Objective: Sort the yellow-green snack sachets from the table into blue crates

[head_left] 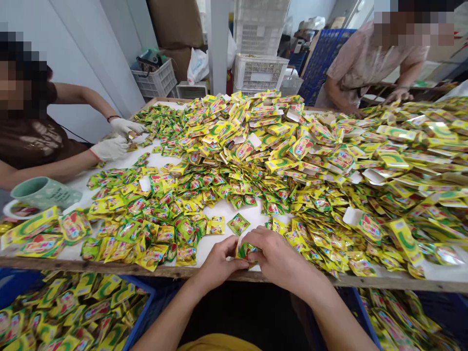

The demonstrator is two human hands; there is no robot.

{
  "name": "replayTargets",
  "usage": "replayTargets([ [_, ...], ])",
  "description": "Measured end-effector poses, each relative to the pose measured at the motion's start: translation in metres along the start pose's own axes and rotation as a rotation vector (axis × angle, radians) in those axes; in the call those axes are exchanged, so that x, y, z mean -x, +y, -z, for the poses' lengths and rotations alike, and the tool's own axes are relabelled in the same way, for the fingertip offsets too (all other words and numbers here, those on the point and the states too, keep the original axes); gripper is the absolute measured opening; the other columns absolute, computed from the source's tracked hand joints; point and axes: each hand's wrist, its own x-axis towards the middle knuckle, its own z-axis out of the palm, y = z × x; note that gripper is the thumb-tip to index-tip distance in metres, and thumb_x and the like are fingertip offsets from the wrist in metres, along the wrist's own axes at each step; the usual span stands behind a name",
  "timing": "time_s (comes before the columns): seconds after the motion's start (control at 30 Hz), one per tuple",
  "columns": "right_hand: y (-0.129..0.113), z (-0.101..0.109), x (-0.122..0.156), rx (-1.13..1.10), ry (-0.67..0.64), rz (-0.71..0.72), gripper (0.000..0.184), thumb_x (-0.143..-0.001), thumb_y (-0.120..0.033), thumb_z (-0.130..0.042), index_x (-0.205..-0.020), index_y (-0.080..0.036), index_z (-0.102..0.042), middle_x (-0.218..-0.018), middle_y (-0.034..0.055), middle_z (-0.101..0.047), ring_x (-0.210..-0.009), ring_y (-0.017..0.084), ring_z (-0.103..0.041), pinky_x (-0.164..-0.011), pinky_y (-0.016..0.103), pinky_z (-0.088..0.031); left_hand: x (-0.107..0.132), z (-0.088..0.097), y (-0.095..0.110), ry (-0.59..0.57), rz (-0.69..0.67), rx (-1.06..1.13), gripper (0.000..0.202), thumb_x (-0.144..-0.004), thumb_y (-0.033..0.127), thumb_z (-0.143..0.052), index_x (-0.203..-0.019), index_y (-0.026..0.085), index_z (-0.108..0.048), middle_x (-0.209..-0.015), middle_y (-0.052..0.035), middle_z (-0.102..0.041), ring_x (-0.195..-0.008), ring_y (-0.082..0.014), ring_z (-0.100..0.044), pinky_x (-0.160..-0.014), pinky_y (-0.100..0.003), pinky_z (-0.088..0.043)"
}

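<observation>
At the table's front edge, my left hand [221, 258] and my right hand [276, 251] meet with fingers closed. Between them is a small printed carton [242, 240] with a white flap, partly covered by my fingers. My left fingers pinch its side. A green sachet [246, 250] shows at its mouth under my right fingers; how far in it sits is hidden. Just beyond lie a loose green sachet [239, 224] and a yellow sachet [215, 225]. Yellow and green sachets [146, 209] pile to the left, and more yellow sachets [321, 239] to the right.
A high heap of yellow cartons [270, 131] covers the table's middle and right. A green mug [46, 191] lies tilted at left. Blue crates [141, 312] of filled-looking cartons stand below the edge. A gloved co-worker [109, 146] works at left, another person [369, 63] across.
</observation>
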Motion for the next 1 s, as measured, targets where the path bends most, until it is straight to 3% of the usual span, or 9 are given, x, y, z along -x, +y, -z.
replayTargets([
  [0.17, 0.0, -0.018, -0.002, 0.119, 0.219, -0.071, 0.029, -0.078, 0.0, -0.049, -0.097, -0.019, -0.058, -0.086, 0.0055, -0.06, -0.081, 0.02, -0.053, -0.068, 0.03, -0.041, 0.004, 0.002, -0.004, 0.025, -0.039, -0.004, 0.027, -0.081, 0.037, -0.063, -0.096, 0.014, -0.062, -0.087, -0.0028, -0.061, -0.084, -0.0178, -0.052, -0.075, -0.026, -0.04],
  [0.37, 0.003, -0.018, -0.002, 0.072, 0.19, 0.132, 0.017, -0.089, -0.012, -0.05, -0.082, -0.018, -0.064, -0.093, 0.0079, -0.06, -0.088, 0.021, -0.051, -0.074, 0.032, -0.045, 0.0, 0.006, -0.011, 0.067, -0.023, -0.007, 0.033, -0.076, 0.042, -0.068, -0.094, 0.015, -0.063, -0.084, -0.0024, -0.061, -0.081, -0.0174, -0.052, -0.073, -0.025, -0.041],
  [0.5, 0.006, -0.018, 0.003, 0.04, 0.188, 0.098, 0.014, -0.089, -0.027, -0.056, -0.082, -0.021, -0.068, -0.117, 0.01, -0.057, -0.116, 0.029, -0.043, -0.092, 0.047, -0.042, 0.0, 0.006, -0.014, 0.096, -0.011, -0.039, 0.03, -0.077, 0.042, -0.067, -0.088, 0.015, -0.063, -0.078, -0.0008, -0.06, -0.073, -0.0154, -0.05, -0.067, -0.024, -0.04],
  [0.6, 0.01, -0.027, 0.012, -0.09, 0.204, 0.047, 0.016, -0.089, -0.031, -0.057, -0.084, -0.023, -0.069, -0.121, 0.0094, -0.057, -0.12, 0.029, -0.042, -0.096, 0.05, -0.04, 0.003, 0.006, -0.014, 0.099, -0.002, -0.061, 0.029, -0.08, 0.043, -0.063, -0.088, 0.015, -0.063, -0.079, -0.0012, -0.061, -0.075, -0.0163, -0.052, -0.07, -0.025, -0.042],
  [0.67, 0.014, -0.037, 0.019, -0.296, 0.34, -0.061, 0.017, -0.091, -0.031, -0.054, -0.097, -0.025, -0.069, -0.116, 0.0087, -0.059, -0.11, 0.025, -0.051, -0.092, 0.044, -0.045, 0.005, 0.007, -0.011, 0.104, 0.002, -0.038, 0.031, -0.086, 0.045, -0.056, -0.095, 0.016, -0.065, -0.09, -0.0031, -0.065, -0.087, -0.0187, -0.055, -0.082, -0.028, -0.043],
  [0.73, 0.016, -0.047, 0.025, -0.566, 0.461, -0.243, 0.02, -0.089, -0.033, -0.056, -0.104, -0.024, -0.067, -0.097, 0.0066, -0.062, -0.082, 0.018, -0.059, -0.07, 0.033, -0.052, 0.007, 0.007, -0.005, 0.089, 0.025, 0.007, 0.035, -0.09, 0.045, -0.049, -0.1, 0.017, -0.067, -0.099, -0.0041, -0.067, -0.097, -0.0202, -0.056, -0.092, -0.03, -0.041],
  [0.83, 0.016, -0.061, 0.027, -0.906, 0.395, -0.43, 0.023, -0.085, -0.039, -0.061, -0.097, -0.02, -0.068, -0.069, -0.0009, -0.054, -0.046, 0.008, -0.046, -0.04, 0.021, -0.041, 0.007, 0.008, 0.004, 0.031, 0.065, 0.06, 0.032, -0.089, 0.041, -0.053, -0.103, 0.017, -0.069, -0.099, -0.0041, -0.07, -0.097, -0.0209, -0.059, -0.094, -0.032, -0.042],
  [0.9, 0.015, -0.065, 0.024, -0.984, 0.378, -0.42, 0.024, -0.083, -0.039, -0.063, -0.096, -0.02, -0.07, -0.069, -0.0019, -0.051, -0.045, 0.007, -0.045, -0.038, 0.02, -0.041, 0.005, 0.009, 0.008, 0.048, 0.063, 0.059, 0.028, -0.082, 0.036, -0.063, -0.101, 0.016, -0.071, -0.095, -0.0039, -0.071, -0.091, -0.0206, -0.062, -0.09, -0.031, -0.046],
  [1.0, 0.017, -0.063, 0.018, -1.006, 0.43, -0.328, 0.025, -0.081, -0.036, -0.066, -0.101, -0.023, -0.072, -0.084, 0.0019, -0.057, -0.059, 0.01, -0.057, -0.049, 0.023, -0.053, -0.001, 0.011, 0.008, 0.217, -0.005, 0.021, 0.023, -0.074, 0.031, -0.072, -0.092, 0.017, -0.073, -0.09, -0.0042, -0.074, -0.086, -0.0195, -0.065, -0.082, -0.028, -0.05],
])
